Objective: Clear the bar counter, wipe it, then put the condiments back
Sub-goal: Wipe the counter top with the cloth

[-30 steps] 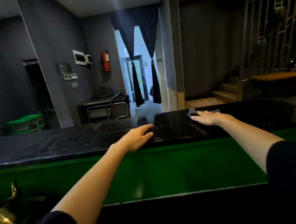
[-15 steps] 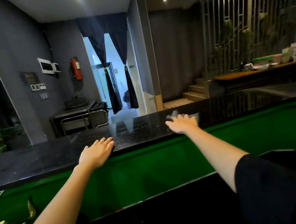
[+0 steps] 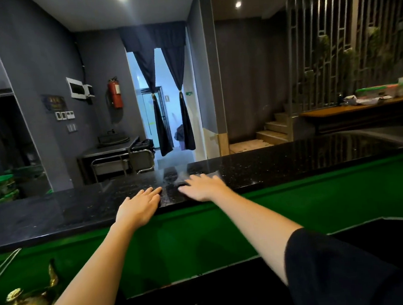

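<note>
Right hand (image 3: 202, 186) slid the cloth (image 3: 213, 175) left, now just beside the left hand (image 3: 138, 207); both lie flat, fingers spread, on the black table (image 3: 283, 166).

I find no text I can read. A dark plaque (image 3: 54, 101) on the grey wall carries gold characters, too blurred to make out. A small green sign (image 3: 189, 93) beside the doorway and a pale sign (image 3: 167, 98) on the inner door bear marks too small to tell.
</note>
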